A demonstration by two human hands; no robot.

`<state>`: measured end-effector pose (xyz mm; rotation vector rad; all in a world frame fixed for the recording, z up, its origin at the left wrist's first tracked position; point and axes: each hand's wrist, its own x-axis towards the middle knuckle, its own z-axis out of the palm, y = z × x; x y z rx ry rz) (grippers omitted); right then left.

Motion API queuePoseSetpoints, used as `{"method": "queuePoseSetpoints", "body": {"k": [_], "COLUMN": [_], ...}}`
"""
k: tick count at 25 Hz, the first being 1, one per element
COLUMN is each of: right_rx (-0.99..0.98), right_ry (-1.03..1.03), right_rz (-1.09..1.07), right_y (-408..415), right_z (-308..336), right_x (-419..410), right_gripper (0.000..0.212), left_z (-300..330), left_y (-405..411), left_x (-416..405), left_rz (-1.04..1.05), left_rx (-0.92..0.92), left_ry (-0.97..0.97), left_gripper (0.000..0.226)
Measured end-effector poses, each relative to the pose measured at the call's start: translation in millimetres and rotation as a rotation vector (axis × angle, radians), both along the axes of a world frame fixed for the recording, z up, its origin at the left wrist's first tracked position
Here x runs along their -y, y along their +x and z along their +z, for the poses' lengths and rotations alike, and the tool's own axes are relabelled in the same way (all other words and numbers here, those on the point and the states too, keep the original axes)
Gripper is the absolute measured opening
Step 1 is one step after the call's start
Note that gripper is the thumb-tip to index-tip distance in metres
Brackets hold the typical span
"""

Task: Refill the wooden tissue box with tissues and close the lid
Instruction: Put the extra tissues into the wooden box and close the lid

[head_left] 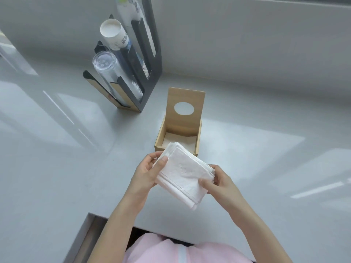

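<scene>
A small wooden tissue box stands on the grey counter with its lid swung upright; the lid has an oval hole. A thin layer of white tissue lies on the box floor. Just in front of the box, both hands hold a stack of white folded tissues above the counter. My left hand grips the stack's left end, thumb on top. My right hand grips its right end, thumb on top too. The stack's far corner overlaps the box's front edge in view.
A black and wood cup dispenser stands behind and left of the box, holding a sleeve of paper cups and a sleeve of clear plastic cups. The counter's near edge lies close to my body. A grey wall rises behind.
</scene>
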<state>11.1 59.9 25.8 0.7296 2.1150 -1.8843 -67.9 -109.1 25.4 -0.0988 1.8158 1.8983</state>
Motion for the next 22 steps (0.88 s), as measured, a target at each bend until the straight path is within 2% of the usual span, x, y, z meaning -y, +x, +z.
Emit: {"method": "queuePoseSetpoints", "body": {"k": [4,11,15,19,22], "right_rx": [-0.054,-0.112,-0.119,-0.083,-0.076], "right_ry": [0.007,0.021,0.154,0.374,0.574], "right_rz": [-0.049,-0.190,-0.252,-0.224,-0.154], "right_y": [-22,-56,-82,-105,-116], "right_z": [9,13,18,18,12], "right_x": [-4,-2,-5,-7,-7], "right_gripper": [0.023,0.024,0.027,0.033,0.032], "left_z": [5,5,-1,-3,-5], "left_y": [-27,-69,-92,-106,-113], "left_x": [-4,-10,-13,-22,-28], "left_rz": [-0.072,-0.110,-0.097,-0.161,-0.216], "left_rx": [-0.093,-0.214,-0.223,-0.386,-0.520], "left_ry": [-0.156,-0.280,-0.331,-0.566,-0.728], "left_gripper": [0.018,0.019,0.023,0.024,0.034]}}
